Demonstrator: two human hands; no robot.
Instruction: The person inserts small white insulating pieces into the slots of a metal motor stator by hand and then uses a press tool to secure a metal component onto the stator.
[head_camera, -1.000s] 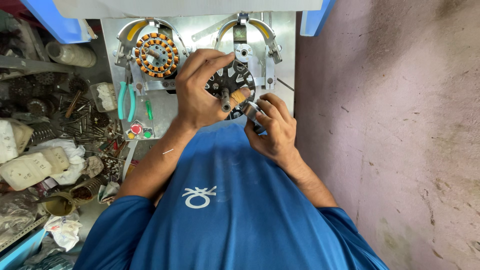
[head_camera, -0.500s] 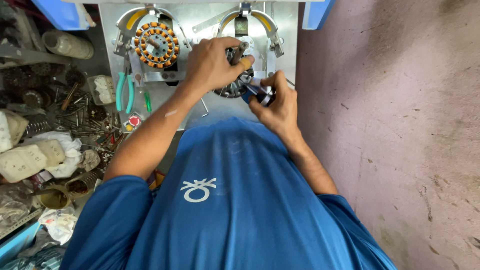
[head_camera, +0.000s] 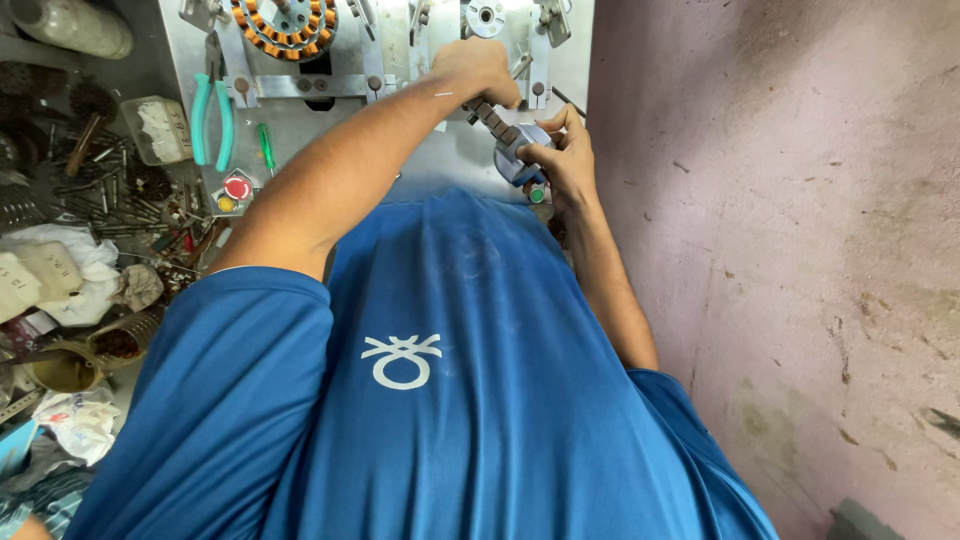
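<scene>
My left hand reaches forward over a metal bench plate and closes on a dark toothed metal part. Just below it, my right hand grips a round grey-blue piece that touches the toothed part. Both hands sit under the right-hand fixture, whose round hub shows bare. A stator with orange-copper windings sits in the left-hand fixture, apart from both hands. My blue shirt fills the lower half of the view.
Green-handled pliers and a green screwdriver lie on the plate, with red and yellow buttons near its front edge. Cluttered tools, rags and a bottle fill the left. A stained pink wall stands at right.
The view has tilted down, so both hands now sit near the top. The right fixture's hub, earlier covered by my left hand and the dark part, now shows bare.
</scene>
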